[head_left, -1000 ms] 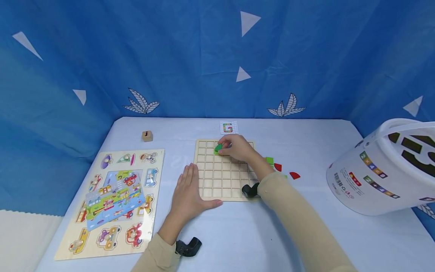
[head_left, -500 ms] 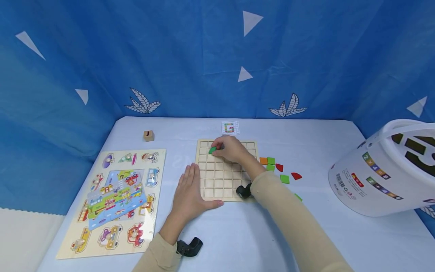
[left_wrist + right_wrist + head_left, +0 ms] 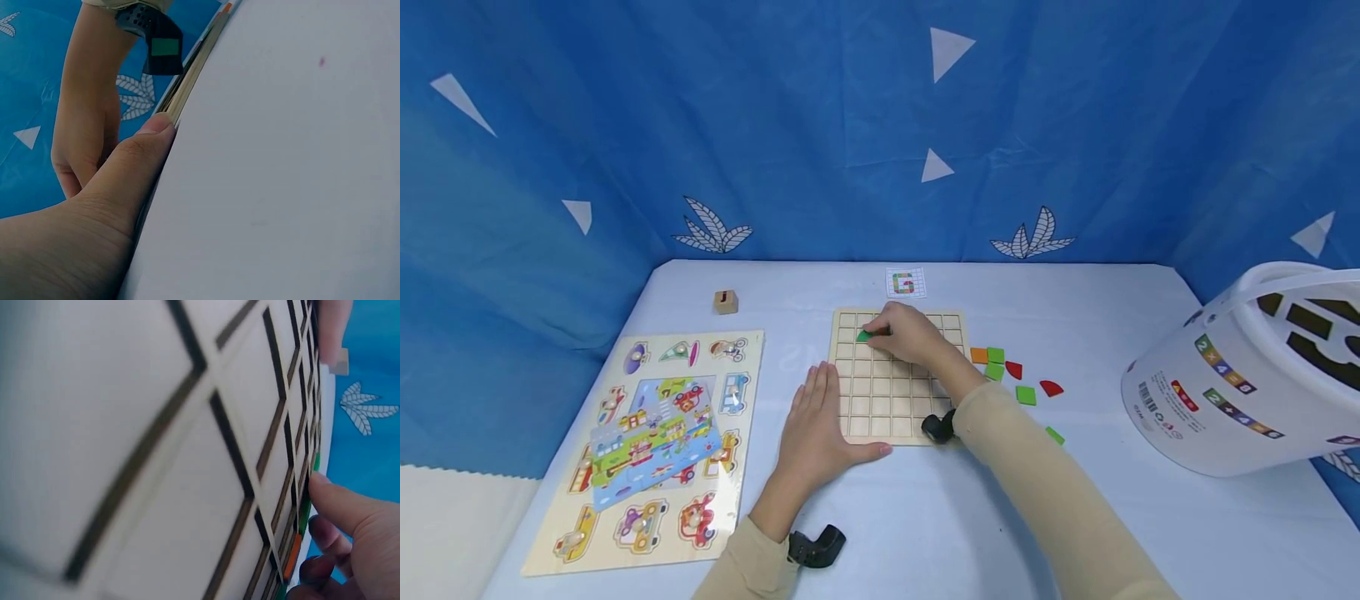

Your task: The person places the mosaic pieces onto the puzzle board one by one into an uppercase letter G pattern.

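My right hand [image 3: 913, 337] reaches over the upper left part of a square wooden grid board [image 3: 891, 400]. Its thumb and fingers pinch a dark green tile with a rounded side [image 3: 864, 336], low over the cells. In the right wrist view, an orange tile [image 3: 292, 557] lies in the grid beside those fingers, and a green edge [image 3: 304, 515] shows at the fingertips. My left hand [image 3: 816, 425] lies spread at the board's lower left corner, its fingers along the left side. In the left wrist view its thumb [image 3: 134, 159] touches the board's near edge.
Loose green squares [image 3: 1026, 396], an orange square [image 3: 979, 355] and red quarter-round tiles [image 3: 1051, 388] lie right of the board. A pattern card [image 3: 906, 282] sits behind it. A puzzle board [image 3: 647, 533] and wooden cube [image 3: 726, 302] are left, a white bucket [image 3: 1210, 408] right.
My right hand has shifted slightly left over the board with the green tile, uncovering the orange and green tiles on the table. My left hand stays in place.
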Available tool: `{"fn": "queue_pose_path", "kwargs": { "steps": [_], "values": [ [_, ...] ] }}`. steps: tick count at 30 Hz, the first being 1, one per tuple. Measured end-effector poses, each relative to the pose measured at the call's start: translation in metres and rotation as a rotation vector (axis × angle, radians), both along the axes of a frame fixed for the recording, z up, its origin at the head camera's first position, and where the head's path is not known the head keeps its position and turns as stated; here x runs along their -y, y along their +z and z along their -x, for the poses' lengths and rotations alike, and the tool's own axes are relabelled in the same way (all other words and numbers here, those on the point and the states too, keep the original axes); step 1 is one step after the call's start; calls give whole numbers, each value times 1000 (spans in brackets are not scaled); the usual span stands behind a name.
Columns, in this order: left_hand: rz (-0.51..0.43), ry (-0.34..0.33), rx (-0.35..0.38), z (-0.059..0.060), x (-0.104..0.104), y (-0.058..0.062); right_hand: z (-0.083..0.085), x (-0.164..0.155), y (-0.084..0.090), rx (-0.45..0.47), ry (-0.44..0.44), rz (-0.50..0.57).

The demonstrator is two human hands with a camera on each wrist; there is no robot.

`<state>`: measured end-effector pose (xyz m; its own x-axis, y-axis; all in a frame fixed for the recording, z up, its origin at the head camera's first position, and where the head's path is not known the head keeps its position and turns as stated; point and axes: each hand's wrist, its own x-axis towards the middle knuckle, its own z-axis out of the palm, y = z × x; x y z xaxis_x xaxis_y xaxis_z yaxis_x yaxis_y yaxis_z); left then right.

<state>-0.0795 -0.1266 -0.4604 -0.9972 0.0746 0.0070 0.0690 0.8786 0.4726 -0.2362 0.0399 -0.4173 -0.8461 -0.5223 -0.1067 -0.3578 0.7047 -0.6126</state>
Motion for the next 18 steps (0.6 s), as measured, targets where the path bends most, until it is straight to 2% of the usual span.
{"fn": "queue_pose_path", "kwargs": {
  "steps": [4,7,12,18],
  "values": [
    [3,1,-5,0,0,-1,-3,-14,7,-36,33,27],
    [2,3,-7,1,0,-2,-5,-28,14,-44,18,39],
    [-6,7,3,1,0,-4,-10,-58,24,-25,-66,37],
    [-30,14,14,0,-2,-2,-19,-101,28,-18,-166,-32]
  ]
}}
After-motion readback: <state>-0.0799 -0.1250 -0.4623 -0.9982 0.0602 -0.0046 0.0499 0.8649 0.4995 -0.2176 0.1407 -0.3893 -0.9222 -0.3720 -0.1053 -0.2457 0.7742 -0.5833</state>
